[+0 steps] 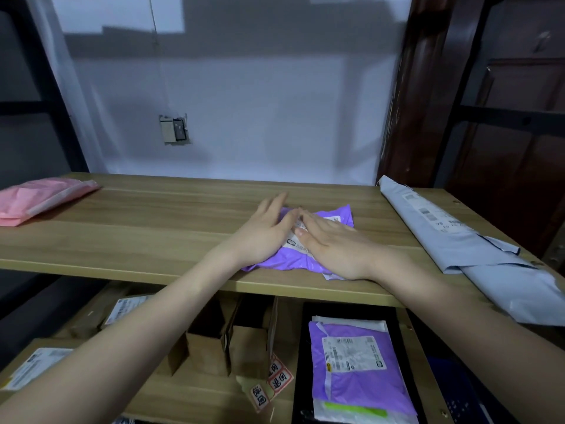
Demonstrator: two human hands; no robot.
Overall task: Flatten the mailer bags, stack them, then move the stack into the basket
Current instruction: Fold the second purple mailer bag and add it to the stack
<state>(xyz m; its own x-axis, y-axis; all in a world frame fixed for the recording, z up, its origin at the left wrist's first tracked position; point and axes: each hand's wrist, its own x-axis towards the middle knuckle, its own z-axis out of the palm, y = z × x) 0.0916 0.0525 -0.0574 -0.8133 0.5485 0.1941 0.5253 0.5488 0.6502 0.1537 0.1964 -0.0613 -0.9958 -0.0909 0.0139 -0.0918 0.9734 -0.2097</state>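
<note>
A purple mailer bag (336,217) with a white label lies on the wooden shelf top (153,221) near its front edge. My left hand (264,229) presses flat on the bag's left part, fingers straight. My right hand (333,244) presses flat on its right part, fingers pointing left and touching the left hand's fingertips. A pink mailer (39,198) lies at the far left of the shelf. A long grey mailer (452,234) lies along the right side. Below, a black basket (301,356) holds a flat purple mailer (360,384) on top of white ones.
On the lower shelf stand brown paper bags (232,341) with red-and-white stickers and cardboard boxes (33,367) with labels. A white wall with a socket (174,128) is behind. A dark wooden door frame (412,87) and a black rack stand at the right.
</note>
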